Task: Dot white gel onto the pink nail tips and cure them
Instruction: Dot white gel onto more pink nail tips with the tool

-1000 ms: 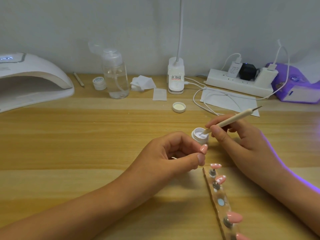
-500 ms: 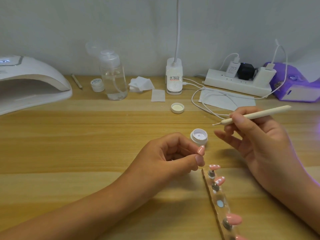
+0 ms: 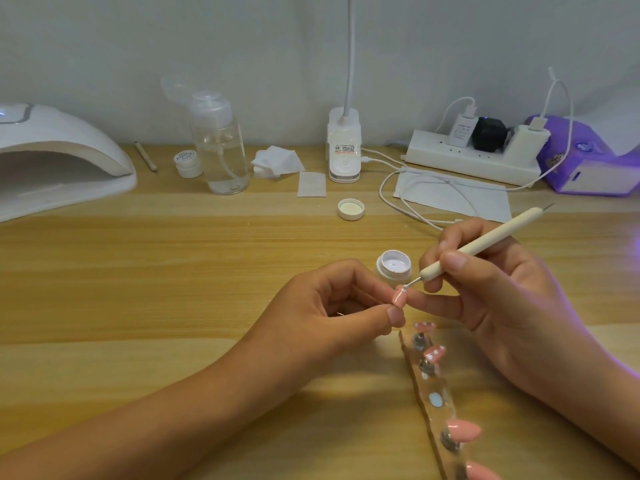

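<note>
While your left hand point(image 3: 329, 313) pinches a pink tip point(image 3: 503, 296), your right hand point(image 3: 502, 289) grips the pen point(image 3: 502, 231), its point touching the tip beside the open gel pot point(image 3: 394, 265).

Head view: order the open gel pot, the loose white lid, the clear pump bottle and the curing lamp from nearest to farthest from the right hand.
From the right hand:
1. Open gel pot, just left of its fingers.
2. Loose white lid, farther back on the table.
3. Clear pump bottle, back left near the wall.
4. Curing lamp, at the far left edge.
</note>
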`<state>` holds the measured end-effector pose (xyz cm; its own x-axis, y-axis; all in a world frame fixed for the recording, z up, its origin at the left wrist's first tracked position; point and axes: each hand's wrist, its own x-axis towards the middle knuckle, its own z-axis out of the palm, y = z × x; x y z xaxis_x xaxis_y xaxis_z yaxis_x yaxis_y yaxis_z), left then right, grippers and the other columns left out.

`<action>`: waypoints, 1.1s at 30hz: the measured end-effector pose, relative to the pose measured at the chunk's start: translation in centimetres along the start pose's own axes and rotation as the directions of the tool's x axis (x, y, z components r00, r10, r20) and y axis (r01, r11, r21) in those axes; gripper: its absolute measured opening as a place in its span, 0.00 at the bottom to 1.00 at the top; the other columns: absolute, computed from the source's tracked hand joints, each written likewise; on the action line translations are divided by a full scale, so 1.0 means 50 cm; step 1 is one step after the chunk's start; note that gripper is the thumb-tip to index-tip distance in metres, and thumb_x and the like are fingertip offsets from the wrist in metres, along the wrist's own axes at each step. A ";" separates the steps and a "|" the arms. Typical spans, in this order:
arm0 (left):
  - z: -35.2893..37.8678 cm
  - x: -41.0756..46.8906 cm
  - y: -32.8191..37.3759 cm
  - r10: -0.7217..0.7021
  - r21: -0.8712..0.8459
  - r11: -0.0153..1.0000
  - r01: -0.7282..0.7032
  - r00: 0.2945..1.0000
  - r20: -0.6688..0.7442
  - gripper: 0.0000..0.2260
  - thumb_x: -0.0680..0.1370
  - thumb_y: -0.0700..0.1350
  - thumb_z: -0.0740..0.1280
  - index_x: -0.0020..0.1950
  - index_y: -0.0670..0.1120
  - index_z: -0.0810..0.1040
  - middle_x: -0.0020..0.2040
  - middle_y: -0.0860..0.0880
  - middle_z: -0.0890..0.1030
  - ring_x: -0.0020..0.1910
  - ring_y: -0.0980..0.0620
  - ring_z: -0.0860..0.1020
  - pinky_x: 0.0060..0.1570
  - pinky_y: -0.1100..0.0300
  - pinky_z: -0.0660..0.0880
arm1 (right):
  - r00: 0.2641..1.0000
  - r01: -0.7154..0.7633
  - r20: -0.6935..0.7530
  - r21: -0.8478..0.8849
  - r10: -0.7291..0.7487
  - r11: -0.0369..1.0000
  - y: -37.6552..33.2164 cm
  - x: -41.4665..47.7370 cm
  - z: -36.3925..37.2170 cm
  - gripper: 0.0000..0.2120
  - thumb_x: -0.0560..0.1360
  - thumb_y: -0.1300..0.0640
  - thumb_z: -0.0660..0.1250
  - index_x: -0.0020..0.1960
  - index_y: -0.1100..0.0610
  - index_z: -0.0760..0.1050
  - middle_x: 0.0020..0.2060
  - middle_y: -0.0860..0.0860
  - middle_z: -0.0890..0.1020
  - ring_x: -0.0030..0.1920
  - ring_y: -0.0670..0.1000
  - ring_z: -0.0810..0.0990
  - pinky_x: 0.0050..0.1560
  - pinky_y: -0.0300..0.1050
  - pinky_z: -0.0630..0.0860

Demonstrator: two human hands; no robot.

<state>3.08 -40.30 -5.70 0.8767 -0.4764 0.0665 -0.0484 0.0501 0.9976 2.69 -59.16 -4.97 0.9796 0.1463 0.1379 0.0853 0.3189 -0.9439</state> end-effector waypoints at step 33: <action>-0.001 -0.003 0.001 -0.003 0.014 1.000 0.003 1.000 0.009 0.04 0.71 0.43 0.72 0.41 0.52 0.83 0.40 0.47 0.84 0.40 0.56 0.80 0.45 0.63 0.76 | 1.000 -0.008 0.005 0.001 0.008 1.000 0.001 0.003 -0.002 0.04 0.68 0.60 0.67 0.37 0.53 0.76 0.33 0.51 0.77 0.34 0.45 0.78 0.38 0.44 0.81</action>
<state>2.96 -40.18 -5.68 0.8726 -0.4843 0.0638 -0.0528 0.0363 0.9979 2.87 -59.23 -5.04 0.9793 0.1535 0.1318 0.0772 0.3187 -0.9447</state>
